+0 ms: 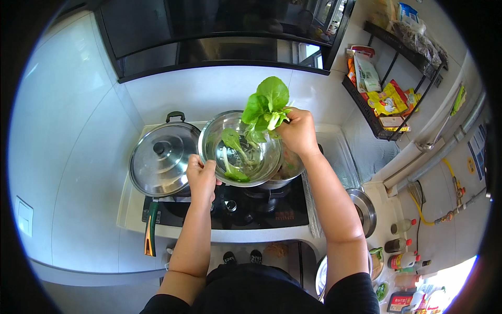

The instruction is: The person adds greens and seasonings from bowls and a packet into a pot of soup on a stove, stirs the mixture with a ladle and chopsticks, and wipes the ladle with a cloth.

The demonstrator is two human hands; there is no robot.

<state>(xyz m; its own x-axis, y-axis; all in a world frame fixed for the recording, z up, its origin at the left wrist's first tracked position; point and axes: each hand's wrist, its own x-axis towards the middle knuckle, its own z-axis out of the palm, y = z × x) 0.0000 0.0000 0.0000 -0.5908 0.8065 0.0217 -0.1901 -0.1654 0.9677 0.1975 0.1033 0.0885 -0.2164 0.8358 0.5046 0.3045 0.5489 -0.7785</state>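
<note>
My left hand (202, 180) grips the near left rim of a steel bowl (210, 137), thumb over the edge. A few loose green leaves (236, 174) lie inside the bowl. Above its far right side, my right hand (299, 132) is closed round a bunch of leafy greens (273, 96), leaves pointing up and to the left. The bowl is held over the stove, tilted somewhat, and overlaps a pot (286, 179) on the right burner. Most of that pot and its contents are hidden by the bowl and my right arm.
A lidded frying pan (172, 149) with a green handle sits on the left of the black gas stove (246, 217). Right of my arm is a steel basin (368, 206). Several bottles (402, 246) line the right counter. A wall rack (374, 112) holds packets; a dark range hood (225, 52) hangs above.
</note>
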